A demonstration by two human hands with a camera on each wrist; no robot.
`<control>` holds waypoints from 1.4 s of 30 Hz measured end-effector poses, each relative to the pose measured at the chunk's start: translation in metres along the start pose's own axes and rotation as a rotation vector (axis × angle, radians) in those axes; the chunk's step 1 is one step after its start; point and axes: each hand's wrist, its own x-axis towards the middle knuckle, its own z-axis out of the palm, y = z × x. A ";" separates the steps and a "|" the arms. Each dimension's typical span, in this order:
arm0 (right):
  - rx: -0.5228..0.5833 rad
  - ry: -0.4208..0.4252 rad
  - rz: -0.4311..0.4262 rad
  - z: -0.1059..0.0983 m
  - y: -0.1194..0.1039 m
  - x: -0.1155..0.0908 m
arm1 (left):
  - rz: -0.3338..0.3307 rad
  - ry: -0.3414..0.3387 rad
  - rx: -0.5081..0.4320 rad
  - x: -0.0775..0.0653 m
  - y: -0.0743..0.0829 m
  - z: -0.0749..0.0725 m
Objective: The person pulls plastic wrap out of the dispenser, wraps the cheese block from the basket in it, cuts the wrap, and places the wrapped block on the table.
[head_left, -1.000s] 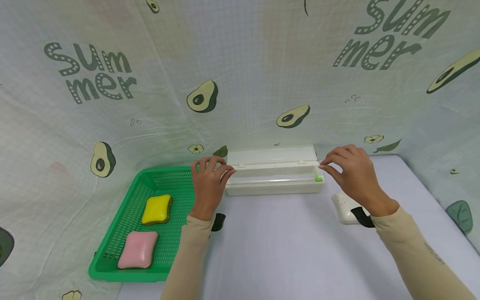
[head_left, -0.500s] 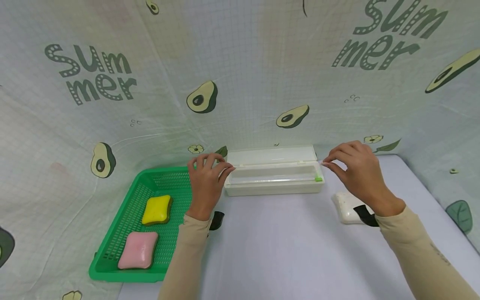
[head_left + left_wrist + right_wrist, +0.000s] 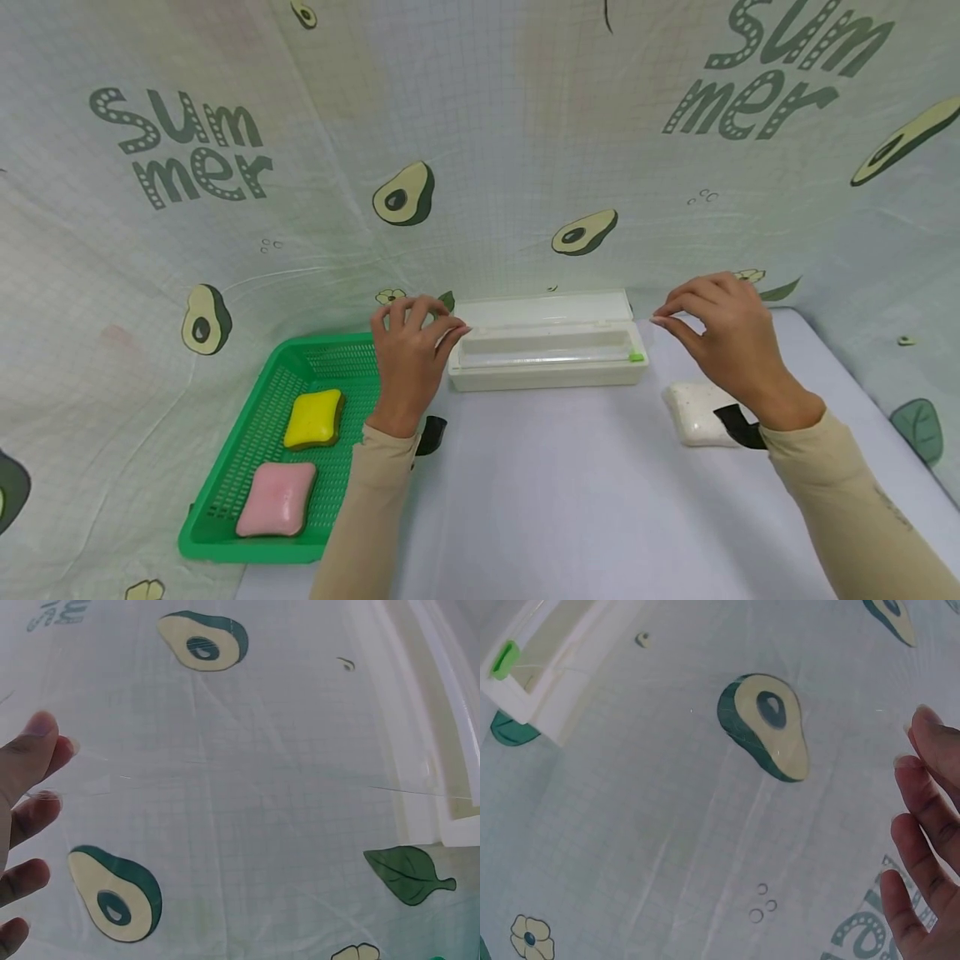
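Note:
A long white cling film dispenser [image 3: 547, 379] stands at the back of the table, its lid [image 3: 540, 308] tipped back against the cloth. A small green slider [image 3: 637, 357] sits at its right end. My left hand [image 3: 408, 358], by the dispenser's left end, pinches clear cling film [image 3: 90, 784] between thumb and forefinger; a thin film edge and glints show in the left wrist view. My right hand [image 3: 720, 333], raised beyond the right end, pinches with thumb and forefinger; the film there is almost invisible, with only faint glints in the right wrist view.
A green plastic basket [image 3: 258, 552] at the left holds a yellow sponge [image 3: 312, 418] and a pink sponge [image 3: 276, 500]. Partly under my right wrist lies a white pillow-shaped thing [image 3: 693, 414]. An avocado-print cloth [image 3: 487, 167] hangs behind the table.
Both hands have risen a little. The right hand has moved right, away from the dispenser's end, and the left slightly left. Dispenser and basket have stayed in place.

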 end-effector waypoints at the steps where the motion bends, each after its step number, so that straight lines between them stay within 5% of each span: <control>1: -0.001 0.000 0.001 -0.001 0.000 0.001 | 0.003 0.004 -0.001 0.001 0.000 -0.001; 42: -0.026 0.038 -0.011 -0.020 -0.002 0.022 | 0.027 0.011 0.001 0.032 -0.003 -0.013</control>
